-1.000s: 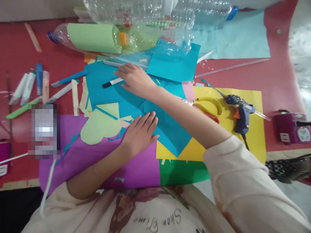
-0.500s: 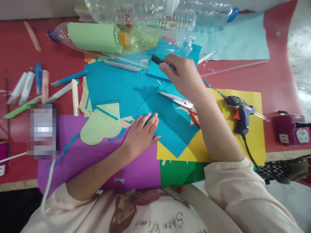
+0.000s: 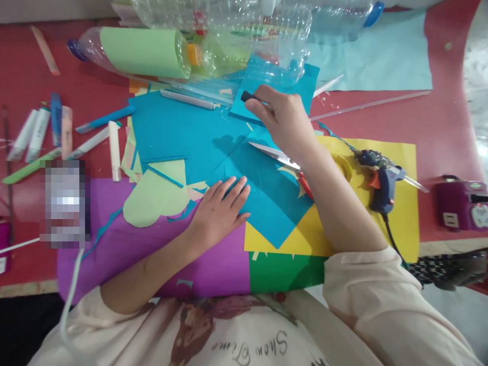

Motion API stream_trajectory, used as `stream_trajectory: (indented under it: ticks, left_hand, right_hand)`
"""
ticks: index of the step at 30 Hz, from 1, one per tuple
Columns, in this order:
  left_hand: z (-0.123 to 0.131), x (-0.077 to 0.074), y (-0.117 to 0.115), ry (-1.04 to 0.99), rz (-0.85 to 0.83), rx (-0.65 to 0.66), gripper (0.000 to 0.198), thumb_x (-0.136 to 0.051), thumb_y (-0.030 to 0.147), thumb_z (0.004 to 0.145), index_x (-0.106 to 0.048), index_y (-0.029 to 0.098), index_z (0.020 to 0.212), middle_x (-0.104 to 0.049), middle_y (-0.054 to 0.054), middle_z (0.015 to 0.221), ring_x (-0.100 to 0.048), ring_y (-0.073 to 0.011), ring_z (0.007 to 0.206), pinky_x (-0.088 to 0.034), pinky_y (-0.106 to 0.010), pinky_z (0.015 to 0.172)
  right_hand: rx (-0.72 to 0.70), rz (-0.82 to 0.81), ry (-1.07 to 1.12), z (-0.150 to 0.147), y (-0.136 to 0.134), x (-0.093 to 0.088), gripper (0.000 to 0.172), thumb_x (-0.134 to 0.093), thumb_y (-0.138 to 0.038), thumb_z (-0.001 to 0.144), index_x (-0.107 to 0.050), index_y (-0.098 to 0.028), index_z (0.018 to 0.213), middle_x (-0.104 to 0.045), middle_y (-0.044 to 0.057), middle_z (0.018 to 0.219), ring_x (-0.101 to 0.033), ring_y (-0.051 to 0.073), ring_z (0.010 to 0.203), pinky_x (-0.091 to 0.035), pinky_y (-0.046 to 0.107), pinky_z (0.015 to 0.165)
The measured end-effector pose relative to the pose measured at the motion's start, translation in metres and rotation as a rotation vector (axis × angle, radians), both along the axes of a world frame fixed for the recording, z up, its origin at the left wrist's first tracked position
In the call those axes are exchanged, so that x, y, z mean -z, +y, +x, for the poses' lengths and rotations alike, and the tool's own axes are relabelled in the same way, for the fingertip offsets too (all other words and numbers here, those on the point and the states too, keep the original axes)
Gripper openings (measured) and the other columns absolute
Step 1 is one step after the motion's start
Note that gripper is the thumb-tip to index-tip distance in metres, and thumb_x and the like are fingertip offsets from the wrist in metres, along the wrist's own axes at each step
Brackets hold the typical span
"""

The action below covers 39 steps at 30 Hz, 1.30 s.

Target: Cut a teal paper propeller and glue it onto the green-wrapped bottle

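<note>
My left hand lies flat with its fingers spread, across the purple sheet and the edge of the blue paper. Raised above the blue sheets, my right hand is closed around a black marker; only its dark end pokes out past the fingers. Below that wrist rest scissors with red handles, partly covered by my forearm. A pale green scalloped cutout sits left of my left hand, with thin blue strips on it.
A bottle wrapped in green paper and other clear bottles lie along the back. Several markers and a blurred phone are at left. At right, a glue gun with a cord rests on yellow paper, near a purple box.
My right hand has turned slightly, and less of the black marker shows. My left hand stays flat on the paper. The whole view has shifted a little.
</note>
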<state>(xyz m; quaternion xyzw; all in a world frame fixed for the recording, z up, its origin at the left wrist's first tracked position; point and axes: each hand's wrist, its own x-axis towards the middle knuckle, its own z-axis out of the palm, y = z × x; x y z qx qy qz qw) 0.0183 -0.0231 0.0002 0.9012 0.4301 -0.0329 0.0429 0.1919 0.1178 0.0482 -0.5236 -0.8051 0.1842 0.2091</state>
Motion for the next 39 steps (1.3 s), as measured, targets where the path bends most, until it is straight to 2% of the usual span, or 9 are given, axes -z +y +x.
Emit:
stream_trajectory:
  ticks: [6,10,12,15,19,25,28,32,39]
  left_hand:
    - [0.001,-0.001,0.001,0.004,-0.009,-0.004,0.053,-0.035,0.041,0.101,-0.045,0.013,0.145,-0.049,-0.014,0.149,-0.045,-0.0297,0.137,-0.042,-0.044,0.109]
    - [0.001,-0.001,0.0,0.024,-0.024,-0.006,0.053,-0.034,0.041,0.101,-0.044,0.014,0.145,-0.047,-0.014,0.151,-0.044,-0.0298,0.138,-0.041,-0.045,0.11]
    - [0.002,-0.002,0.0,0.035,-0.043,-0.01,0.054,-0.034,0.041,0.101,-0.042,0.014,0.147,-0.046,-0.013,0.152,-0.043,-0.0297,0.139,-0.041,-0.045,0.111]
    - [0.003,-0.004,0.001,0.033,-0.058,-0.015,0.053,-0.037,0.04,0.101,-0.041,0.016,0.148,-0.044,-0.013,0.153,-0.042,-0.0298,0.14,-0.04,-0.046,0.112]
    - [0.005,-0.006,0.001,0.02,-0.058,-0.015,0.051,-0.04,0.037,0.1,-0.043,0.018,0.147,-0.043,-0.014,0.153,-0.043,-0.0314,0.14,-0.041,-0.048,0.111]
    - [0.004,-0.009,0.002,0.022,-0.063,0.001,0.048,-0.04,0.034,0.1,-0.042,0.023,0.147,-0.041,-0.013,0.155,-0.044,-0.0324,0.138,-0.038,-0.056,0.11]
    - [0.002,-0.01,0.002,0.023,-0.083,0.0,0.049,-0.038,0.034,0.1,-0.04,0.025,0.148,-0.041,-0.012,0.155,-0.044,-0.0324,0.138,-0.037,-0.059,0.111]
    - [0.0,-0.008,0.001,-0.015,-0.083,-0.009,0.048,-0.039,0.035,0.1,-0.041,0.026,0.148,-0.042,-0.011,0.154,-0.045,-0.0327,0.138,-0.037,-0.061,0.11]
    - [-0.002,-0.006,-0.003,-0.067,-0.062,-0.027,0.047,-0.038,0.035,0.101,-0.043,0.027,0.147,-0.042,-0.009,0.154,-0.046,-0.0327,0.137,-0.037,-0.064,0.109]
  right_hand:
    - [0.077,-0.079,-0.243,-0.008,-0.006,0.006,0.042,-0.033,-0.052,0.1,-0.059,-0.02,0.093,-0.061,0.007,0.077,-0.06,0.023,0.073,-0.04,0.031,0.064]
    - [-0.074,-0.046,-0.347,0.0,-0.004,0.008,0.03,-0.036,-0.029,0.1,-0.057,-0.017,0.118,-0.063,0.015,0.114,-0.063,0.025,0.085,-0.047,0.037,0.073]
    - [-0.058,-0.122,-0.329,0.007,-0.003,0.004,0.04,-0.038,-0.016,0.095,-0.049,-0.017,0.133,-0.064,0.016,0.116,-0.063,0.023,0.082,-0.048,0.038,0.074]
    - [0.046,-0.241,-0.073,0.017,-0.004,-0.005,0.062,-0.038,-0.009,0.09,-0.029,-0.022,0.151,-0.068,0.007,0.09,-0.06,0.019,0.063,-0.05,0.035,0.064]
    - [0.131,-0.295,0.579,0.026,-0.013,-0.015,0.031,-0.04,-0.028,0.094,-0.054,-0.024,0.122,-0.065,0.003,0.08,-0.057,0.015,0.05,-0.048,0.03,0.046]
    - [0.116,-0.734,1.001,0.031,-0.035,0.002,0.022,-0.038,-0.048,0.091,-0.047,-0.027,0.089,-0.072,0.005,0.102,-0.069,0.018,0.075,-0.054,0.031,0.054]
    - [0.104,-0.591,0.951,0.026,-0.051,0.025,0.031,-0.063,-0.044,0.078,-0.037,-0.028,0.082,-0.073,0.002,0.092,-0.069,0.02,0.075,-0.056,0.034,0.061]
    - [0.007,-0.241,0.593,0.018,-0.071,0.05,0.018,-0.058,-0.038,0.086,-0.044,-0.028,0.089,-0.071,0.009,0.101,-0.068,0.025,0.096,-0.055,0.044,0.083]
    - [-0.095,0.033,0.251,0.019,-0.076,0.062,0.009,-0.049,-0.026,0.091,-0.052,-0.025,0.099,-0.07,0.011,0.105,-0.063,0.029,0.103,-0.051,0.049,0.088]
